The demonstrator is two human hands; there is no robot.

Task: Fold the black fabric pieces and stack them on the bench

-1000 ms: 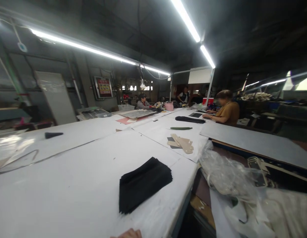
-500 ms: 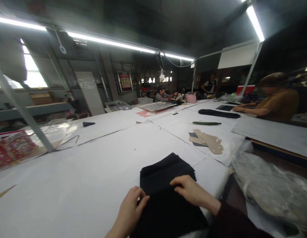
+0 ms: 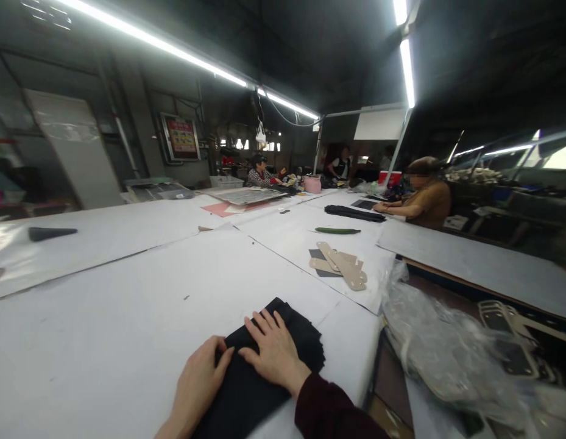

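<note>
A stack of black fabric (image 3: 246,390) lies on the white table (image 3: 104,341), its far right edge uneven in layers. My right hand (image 3: 273,350) rests flat on top of it with the fingers spread. At the stack's left edge is my left hand (image 3: 203,375), thumb and forefinger curved towards each other over the cloth. The tips of those two fingers almost meet, and whether cloth is pinched between them cannot be made out.
Beige templates (image 3: 342,265) lie beyond the stack, with a green cucumber-like object (image 3: 337,231) and black strips (image 3: 354,213) farther back. Clear plastic (image 3: 447,347) bulges at the right table edge. A person in brown (image 3: 429,198) works at the far right.
My right hand has gone from a bent-finger touch to lying spread on the fabric, farther towards its far left side. The view has turned right, so the scene sits farther left.
</note>
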